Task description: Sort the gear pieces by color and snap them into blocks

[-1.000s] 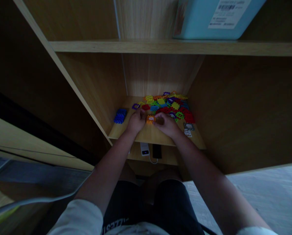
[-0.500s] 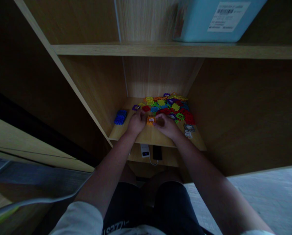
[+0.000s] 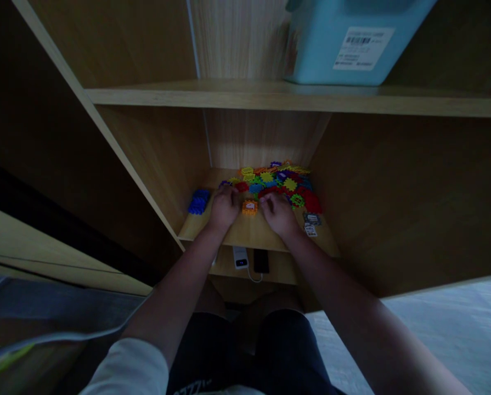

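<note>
An orange stack of toothed plastic pieces [image 3: 249,207] with a white label on top rests on the shelf board between my hands. Just to its left is my left hand [image 3: 224,208], its fingers loosely bent and holding nothing that I can see. My right hand [image 3: 278,213] hovers on the other side, a small gap from the stack, thumb and forefinger apart. Behind them lies a heap of loose gear-shaped pieces [image 3: 266,177] in yellow, red, green, blue, purple and orange. A blue stack of similar pieces [image 3: 199,201] sits at the left.
Small printed cards [image 3: 311,225] lie at the right front of the board. On the lower shelf are a white power bank [image 3: 240,257] with a cable and a dark phone-like slab [image 3: 261,261]. A light blue bin [image 3: 331,55] stands on the upper shelf [image 3: 245,100].
Both hands have drawn a little apart from the orange stack, which now stands free between them. The view has tilted slightly, so the shelves appear lower.
</note>
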{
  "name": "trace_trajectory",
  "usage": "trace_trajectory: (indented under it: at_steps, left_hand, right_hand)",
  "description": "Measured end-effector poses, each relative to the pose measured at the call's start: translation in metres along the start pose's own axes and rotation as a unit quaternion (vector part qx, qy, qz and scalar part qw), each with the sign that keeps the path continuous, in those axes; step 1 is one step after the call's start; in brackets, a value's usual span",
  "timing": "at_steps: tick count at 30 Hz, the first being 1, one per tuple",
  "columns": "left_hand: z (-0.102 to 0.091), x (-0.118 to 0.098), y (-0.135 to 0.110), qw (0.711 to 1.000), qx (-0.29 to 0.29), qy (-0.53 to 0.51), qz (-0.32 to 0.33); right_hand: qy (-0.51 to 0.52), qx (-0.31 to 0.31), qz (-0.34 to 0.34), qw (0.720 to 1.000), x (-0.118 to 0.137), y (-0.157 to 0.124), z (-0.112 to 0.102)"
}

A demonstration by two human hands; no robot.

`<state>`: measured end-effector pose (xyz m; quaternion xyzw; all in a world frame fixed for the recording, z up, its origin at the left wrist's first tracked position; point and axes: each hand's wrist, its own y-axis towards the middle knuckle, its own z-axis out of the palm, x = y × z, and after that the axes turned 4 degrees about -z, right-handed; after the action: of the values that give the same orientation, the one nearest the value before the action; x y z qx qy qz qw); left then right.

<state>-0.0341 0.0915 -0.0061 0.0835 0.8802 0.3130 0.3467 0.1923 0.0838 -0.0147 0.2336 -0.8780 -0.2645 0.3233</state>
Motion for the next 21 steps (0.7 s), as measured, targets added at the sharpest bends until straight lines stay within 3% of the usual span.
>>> trace_trajectory:
  at_steps: [5, 13, 21]
  left_hand:
    - [0.011, -0.005, 0.032, 0.999, 0.024, 0.019, 0.027]
    - [0.060, -0.005, 0.104, 0.983, 0.145, 0.100, 0.054]
    - [0.092, -0.002, 0.128, 0.970, 0.215, 0.080, 0.081]
  right_hand:
    - [-0.049, 0.002, -0.013, 0.999, 0.004, 0.002, 0.000]
    - [-0.049, 0.010, -0.022, 0.999, 0.007, 0.000, 0.004]
    - [-0.053, 0.017, -0.015, 0.998, 0.011, 0.002, 0.001]
